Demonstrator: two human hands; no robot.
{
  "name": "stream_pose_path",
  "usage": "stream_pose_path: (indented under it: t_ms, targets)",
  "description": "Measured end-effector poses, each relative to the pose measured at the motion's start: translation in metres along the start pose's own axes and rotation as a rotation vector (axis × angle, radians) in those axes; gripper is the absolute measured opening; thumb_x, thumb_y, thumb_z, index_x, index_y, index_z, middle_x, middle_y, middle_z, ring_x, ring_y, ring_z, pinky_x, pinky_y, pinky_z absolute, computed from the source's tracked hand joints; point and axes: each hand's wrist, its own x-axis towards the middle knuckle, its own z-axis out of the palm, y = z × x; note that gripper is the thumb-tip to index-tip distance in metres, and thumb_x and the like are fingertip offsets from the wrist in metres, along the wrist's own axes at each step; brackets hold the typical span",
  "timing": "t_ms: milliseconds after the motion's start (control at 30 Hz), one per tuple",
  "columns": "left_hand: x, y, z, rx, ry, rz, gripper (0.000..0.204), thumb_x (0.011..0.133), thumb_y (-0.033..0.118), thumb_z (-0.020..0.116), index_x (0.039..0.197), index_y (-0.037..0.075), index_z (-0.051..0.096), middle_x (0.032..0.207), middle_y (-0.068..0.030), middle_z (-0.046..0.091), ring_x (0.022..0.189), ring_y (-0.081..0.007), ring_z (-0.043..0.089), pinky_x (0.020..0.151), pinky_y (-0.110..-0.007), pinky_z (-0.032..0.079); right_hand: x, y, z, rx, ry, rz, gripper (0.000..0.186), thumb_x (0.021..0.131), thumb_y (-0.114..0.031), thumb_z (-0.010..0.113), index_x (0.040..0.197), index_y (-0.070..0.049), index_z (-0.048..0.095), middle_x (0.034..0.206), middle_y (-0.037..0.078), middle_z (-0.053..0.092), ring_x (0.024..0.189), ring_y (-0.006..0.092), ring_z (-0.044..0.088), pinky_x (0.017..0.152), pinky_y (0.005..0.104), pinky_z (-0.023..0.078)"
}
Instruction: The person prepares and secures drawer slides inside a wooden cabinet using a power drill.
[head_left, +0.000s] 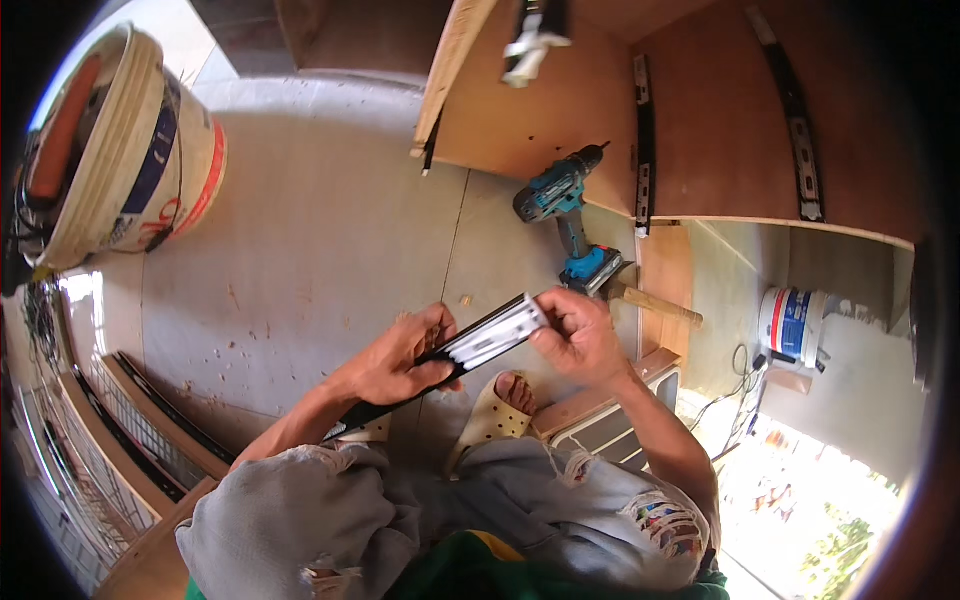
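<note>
A drawer slide (pixel 487 342), black outside with a bright metal inner channel, lies slantwise in front of my knees. My left hand (pixel 405 355) wraps around its middle, thumb on top. At the upper right end, my right hand (pixel 578 335) pinches the slide between thumb and fingers. The slide's lower end runs down past my left wrist toward my leg. Just beyond my right hand, a teal and black cordless drill (pixel 570 215) rests by the cabinet. My feet, in cream clogs (pixel 495 415), are under the slide.
A wooden cabinet (pixel 540 110) stands ahead, with black slides (pixel 643 140) fixed to its panels. At the left is a white bucket (pixel 130 150) holding tools. Wooden frames with slides (pixel 130 440) lie at the lower left. Another bucket (pixel 795 325) stands at the right, near cables.
</note>
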Motion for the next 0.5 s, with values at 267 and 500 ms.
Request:
stream_pose_path:
  t_ms: [267,500]
  targets:
    - [-0.01,0.019,0.024,0.442,-0.018,0.054,0.027,0.084,-0.002,0.054,0.102,0.005,0.036,0.1,-0.0142,0.065,0.077,-0.016,0.058,0.073,-0.031,0.048,-0.003,-0.011,-0.009,0.131,-0.097,-0.181,0.02,0.092,-0.011,0.064,0.108,0.001,0.062,0.077,0.003,0.057,0.068,0.0086,0.052,0.062,0.0255,0.045]
    - [-0.009,0.024,0.031,0.651,0.083,0.195,0.039,0.077,0.001,0.062,0.106,0.002,0.035,0.095,-0.0159,0.048,0.085,-0.0287,0.049,0.081,-0.038,0.044,-0.004,-0.005,-0.006,0.388,-0.039,-0.004,0.02,0.098,-0.012,0.058,0.112,0.001,0.062,0.078,0.0,0.057,0.069,0.0064,0.052,0.061,0.0244,0.044]
